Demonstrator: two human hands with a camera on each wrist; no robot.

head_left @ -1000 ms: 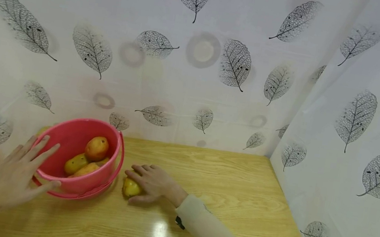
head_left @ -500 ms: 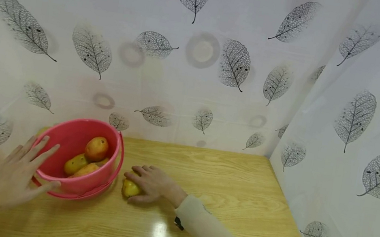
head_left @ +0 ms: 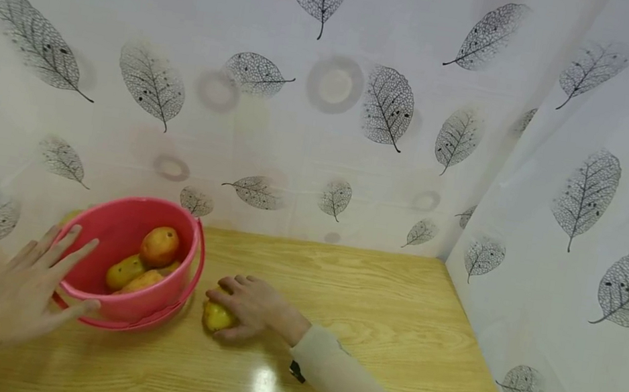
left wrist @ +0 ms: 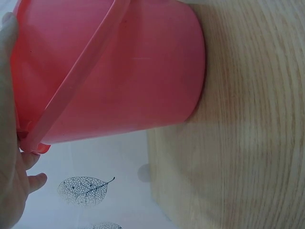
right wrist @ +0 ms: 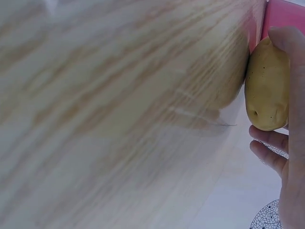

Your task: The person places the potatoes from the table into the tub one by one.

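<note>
A pink bucket (head_left: 132, 311) stands at the left of the table, its open top tilted towards me in the head view. Several yellow to orange potatoes lie inside, one reddish-orange potato (head_left: 160, 246) on top. My left hand (head_left: 32, 289) rests at the bucket's left rim with fingers spread and straight; its handle (left wrist: 78, 71) hangs down the side in the left wrist view. Right of the bucket, a yellow potato (right wrist: 267, 86) sits on the wood. My right hand (head_left: 255, 309) covers it from above, thumb and fingers curled round it.
The wooden table (head_left: 358, 311) extends to the right and towards me. White curtains (head_left: 325, 123) printed with dark leaves enclose its back and sides. A small yellowish patch (head_left: 70, 216) shows behind the bucket's left rim.
My right thumb and fingers have shifted slightly around the potato, which has moved a touch towards me. The left hand and bucket stay put.
</note>
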